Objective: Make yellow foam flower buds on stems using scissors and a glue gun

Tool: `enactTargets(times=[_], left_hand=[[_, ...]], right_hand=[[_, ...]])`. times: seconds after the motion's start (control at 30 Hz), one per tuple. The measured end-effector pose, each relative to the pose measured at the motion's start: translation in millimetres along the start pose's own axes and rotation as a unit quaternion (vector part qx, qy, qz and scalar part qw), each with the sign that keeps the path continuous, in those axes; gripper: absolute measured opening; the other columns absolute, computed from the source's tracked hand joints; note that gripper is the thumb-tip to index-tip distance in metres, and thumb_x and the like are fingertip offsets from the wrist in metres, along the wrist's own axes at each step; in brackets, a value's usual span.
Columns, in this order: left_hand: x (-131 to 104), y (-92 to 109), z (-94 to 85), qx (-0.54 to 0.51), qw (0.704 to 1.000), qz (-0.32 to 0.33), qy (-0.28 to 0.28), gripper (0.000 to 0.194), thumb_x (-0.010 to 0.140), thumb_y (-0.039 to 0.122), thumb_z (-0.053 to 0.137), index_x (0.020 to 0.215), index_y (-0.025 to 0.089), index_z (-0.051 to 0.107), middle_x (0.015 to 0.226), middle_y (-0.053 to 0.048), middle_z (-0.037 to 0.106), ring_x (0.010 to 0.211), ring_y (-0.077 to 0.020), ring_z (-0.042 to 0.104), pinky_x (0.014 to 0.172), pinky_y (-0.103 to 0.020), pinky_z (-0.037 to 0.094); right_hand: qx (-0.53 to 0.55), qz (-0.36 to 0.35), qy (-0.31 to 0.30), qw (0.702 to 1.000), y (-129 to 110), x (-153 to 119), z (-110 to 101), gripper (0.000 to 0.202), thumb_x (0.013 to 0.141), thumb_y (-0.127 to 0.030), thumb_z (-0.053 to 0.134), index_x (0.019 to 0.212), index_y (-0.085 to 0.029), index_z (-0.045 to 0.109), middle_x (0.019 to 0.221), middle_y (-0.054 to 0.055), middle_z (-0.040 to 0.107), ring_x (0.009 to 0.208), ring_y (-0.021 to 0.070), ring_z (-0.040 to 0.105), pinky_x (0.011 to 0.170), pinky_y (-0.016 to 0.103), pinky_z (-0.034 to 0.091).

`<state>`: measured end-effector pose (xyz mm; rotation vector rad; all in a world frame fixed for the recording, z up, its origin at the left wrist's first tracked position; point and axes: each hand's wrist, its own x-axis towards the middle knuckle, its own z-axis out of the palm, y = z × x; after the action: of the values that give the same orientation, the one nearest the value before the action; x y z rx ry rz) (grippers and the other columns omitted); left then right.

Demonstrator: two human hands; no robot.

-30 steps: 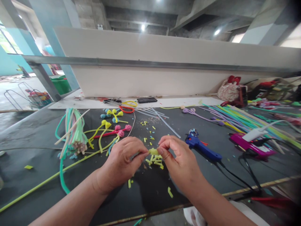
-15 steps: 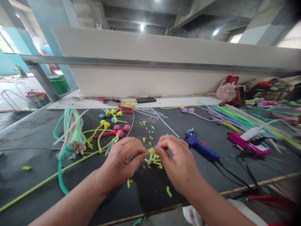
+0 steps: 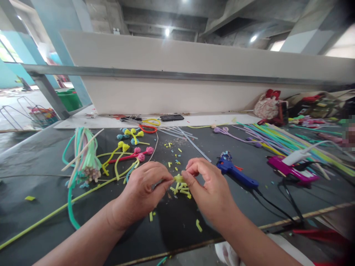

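Observation:
Between my two hands is a small yellow-green pipe cleaner piece (image 3: 178,178), bunched like a little flower bud. My left hand (image 3: 146,188) pinches its left end between thumb and forefinger. From the other side, the thumb and forefinger of my right hand (image 3: 206,184) close on it, hiding part of it. Just beneath lie several cut yellow pipe cleaner bits (image 3: 183,189) on the black tabletop (image 3: 177,231). Left of my hands are pink pipe cleaner buds (image 3: 142,152) and yellow buds (image 3: 122,147) on stems.
A blue glue gun (image 3: 237,173) lies right of my hands, its cord trailing to a magenta power strip (image 3: 294,170). Bundled pastel pipe cleaners (image 3: 85,155) stand at left; more pipe cleaners (image 3: 277,138) spread at right. Clear glue sticks (image 3: 194,144) and a black phone (image 3: 172,117) lie farther back.
Both hands stay almost in place, still pinching the yellow-green piece. The right fingers have shifted very slightly; the whole view has moved a little.

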<state>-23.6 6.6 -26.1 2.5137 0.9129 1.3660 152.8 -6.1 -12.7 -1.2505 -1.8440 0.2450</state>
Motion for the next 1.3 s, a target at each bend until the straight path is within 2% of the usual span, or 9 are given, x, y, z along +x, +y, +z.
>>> enactTargets(times=[0.1, 0.2, 0.3, 0.43, 0.8, 0.93, 1.07, 1.17, 1.3], left_hand=[[1.6, 0.8, -0.5, -0.008, 1.0, -0.004, 0.003, 0.009, 0.077, 0.01, 0.058, 0.076, 0.018, 0.062, 0.073, -0.002, 0.064, 0.073, -0.0123, 0.058, 0.071, -0.025, 0.047], [3.6, 1.6, -1.2, -0.019, 1.0, -0.014, 0.01, 0.009, 0.077, 0.01, 0.058, 0.074, 0.017, 0.061, 0.072, -0.002, 0.064, 0.072, -0.0121, 0.059, 0.069, -0.024, 0.047], [4.9, 1.6, -1.5, -0.033, 0.999, -0.027, 0.017, 0.009, 0.078, 0.011, 0.058, 0.073, 0.017, 0.061, 0.07, -0.002, 0.064, 0.069, -0.0119, 0.058, 0.067, -0.024, 0.047], [5.5, 0.9, -1.5, -0.056, 0.997, -0.054, 0.016, 0.009, 0.078, 0.012, 0.057, 0.073, 0.017, 0.061, 0.069, -0.001, 0.064, 0.067, -0.0117, 0.058, 0.065, -0.024, 0.047], [7.2, 1.5, -3.4, -0.076, 0.991, -0.107, 0.005, 0.01, 0.077, 0.011, 0.058, 0.069, 0.016, 0.06, 0.066, 0.001, 0.062, 0.063, -0.0097, 0.056, 0.061, -0.021, 0.044], [6.4, 0.5, -2.7, -0.08, 0.99, -0.114, -0.003, 0.01, 0.077, 0.011, 0.057, 0.069, 0.016, 0.06, 0.067, 0.001, 0.062, 0.064, -0.0099, 0.056, 0.063, -0.022, 0.043], [5.8, -0.8, -2.8, -0.091, 0.988, -0.127, -0.006, 0.01, 0.077, 0.012, 0.057, 0.069, 0.016, 0.06, 0.067, 0.001, 0.061, 0.064, -0.0099, 0.055, 0.062, -0.021, 0.043], [6.5, -0.8, -3.4, -0.103, 0.984, -0.145, -0.006, 0.01, 0.077, 0.013, 0.057, 0.069, 0.016, 0.061, 0.067, 0.0, 0.061, 0.063, -0.01, 0.054, 0.062, -0.021, 0.042], [7.6, 0.5, -3.8, -0.115, 0.974, -0.193, -0.017, 0.01, 0.076, 0.016, 0.058, 0.068, 0.015, 0.062, 0.066, 0.001, 0.061, 0.063, -0.0098, 0.053, 0.061, -0.02, 0.041]], right_hand=[[0.015, -0.005, 0.012, 1.0, 1.6, 1.2, -4.5, 0.017, 0.086, -0.021, 0.044, 0.07, -0.021, 0.048, 0.081, 0.004, 0.058, 0.08, 0.0182, 0.055, 0.074, 0.035, 0.038], [0.009, -0.034, 0.032, 0.999, 5.0, 0.3, -8.5, 0.013, 0.087, -0.019, 0.043, 0.079, -0.021, 0.052, 0.09, 0.006, 0.059, 0.089, 0.0197, 0.055, 0.081, 0.037, 0.038], [-0.035, -0.113, 0.018, 0.993, 7.1, -2.6, -11.6, 0.014, 0.085, -0.017, 0.047, 0.093, -0.022, 0.057, 0.101, 0.007, 0.059, 0.098, 0.0214, 0.053, 0.085, 0.038, 0.035], [-0.094, -0.2, -0.008, 0.975, 6.1, -5.9, -14.2, 0.023, 0.082, -0.017, 0.052, 0.103, -0.024, 0.06, 0.103, 0.006, 0.061, 0.095, 0.0218, 0.055, 0.083, 0.039, 0.034], [-0.124, -0.225, -0.018, 0.966, 5.4, -7.1, -8.7, 0.024, 0.081, -0.016, 0.055, 0.102, -0.022, 0.064, 0.105, 0.006, 0.065, 0.095, 0.0227, 0.053, 0.085, 0.045, 0.031], [-0.126, -0.228, -0.019, 0.965, 5.2, -7.7, -8.0, 0.032, 0.081, -0.013, 0.055, 0.11, -0.023, 0.06, 0.113, 0.006, 0.063, 0.1, 0.0235, 0.052, 0.086, 0.046, 0.032], [-0.125, -0.218, 0.003, 0.968, 6.3, -8.0, -8.7, 0.037, 0.08, -0.012, 0.054, 0.116, -0.019, 0.057, 0.121, 0.009, 0.058, 0.101, 0.0238, 0.052, 0.085, 0.045, 0.034], [-0.123, -0.21, 0.019, 0.97, 7.3, -8.5, -9.5, 0.036, 0.079, -0.011, 0.055, 0.114, -0.018, 0.058, 0.122, 0.01, 0.057, 0.1, 0.0236, 0.052, 0.086, 0.045, 0.035], [-0.124, -0.232, 0.02, 0.965, 8.2, -8.7, -8.6, 0.03, 0.079, -0.011, 0.055, 0.106, -0.021, 0.062, 0.116, 0.008, 0.06, 0.098, 0.0238, 0.052, 0.084, 0.045, 0.035]])
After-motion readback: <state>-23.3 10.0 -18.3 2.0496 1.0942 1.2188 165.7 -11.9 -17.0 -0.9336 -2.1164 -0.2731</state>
